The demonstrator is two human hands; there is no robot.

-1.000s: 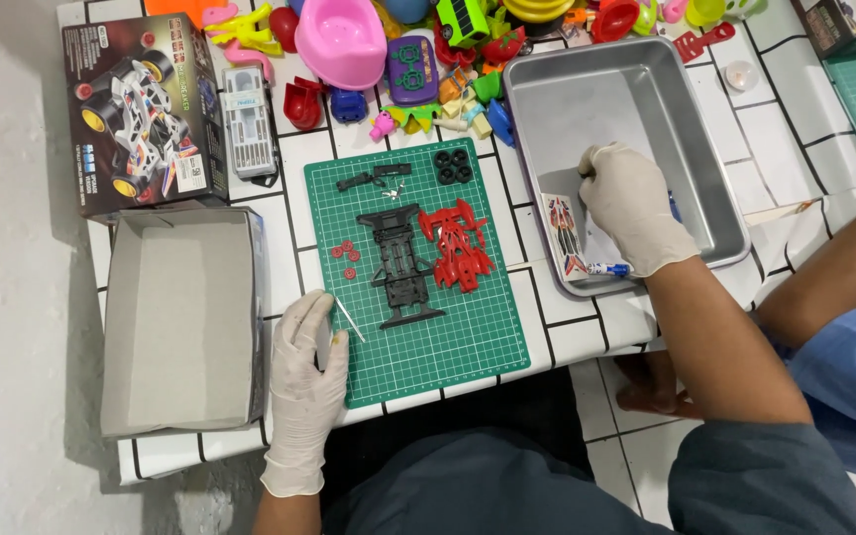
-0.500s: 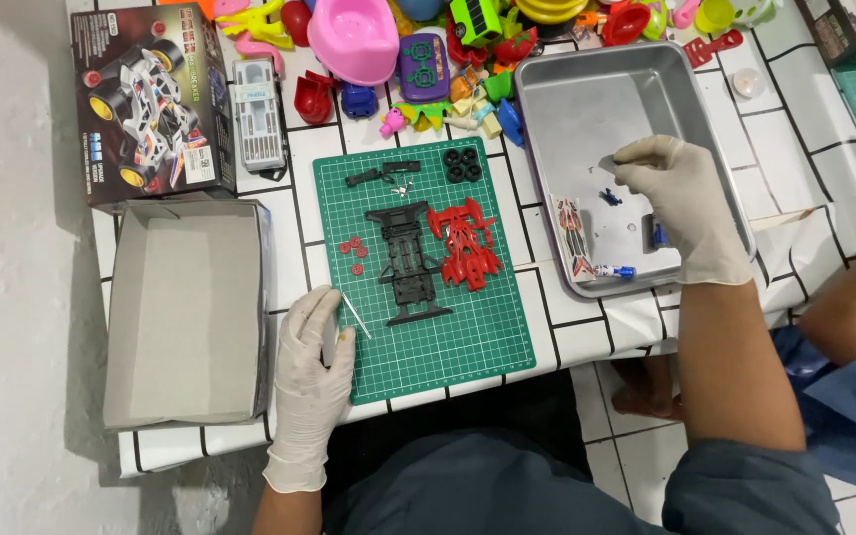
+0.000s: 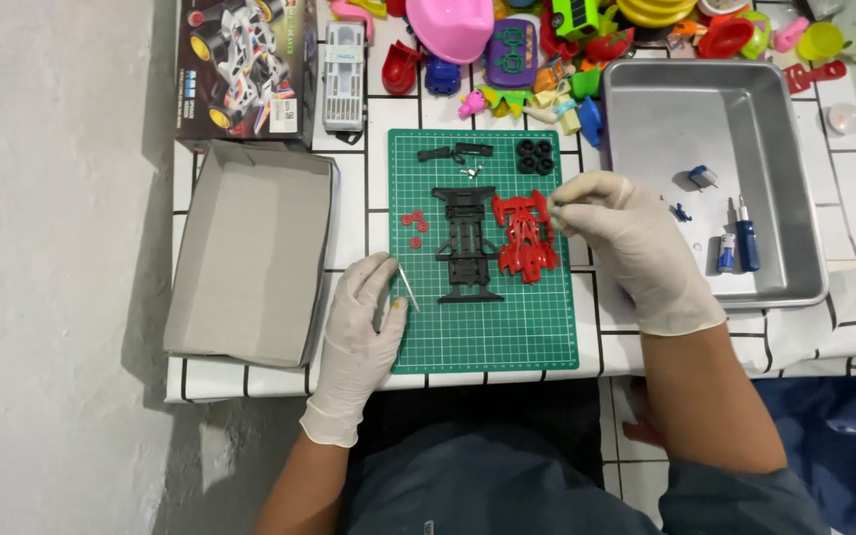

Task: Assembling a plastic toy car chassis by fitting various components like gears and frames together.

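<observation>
A green cutting mat (image 3: 487,327) lies on the tiled table. On it are a black toy-car chassis (image 3: 466,245), a red car body (image 3: 527,236), small red gears (image 3: 413,226), black tyres (image 3: 535,154) and small black parts (image 3: 453,154). My gloved left hand (image 3: 364,327) rests on the mat's left edge, pinching a thin white stick (image 3: 406,287). My gloved right hand (image 3: 626,243) hovers at the mat's right edge beside the red body, fingertips pinched on something small; what it holds is too small to tell.
A metal tray (image 3: 795,198) at right holds a blue screwdriver (image 3: 746,236), a small tube and tiny blue parts. An open grey box lid (image 3: 250,258) sits left of the mat, the printed kit box (image 3: 245,69) behind it. Several colourful plastic toys (image 3: 547,40) crowd the back.
My right hand has left the metal tray and moved left to the mat's right edge by the red body. The left hand stays put.
</observation>
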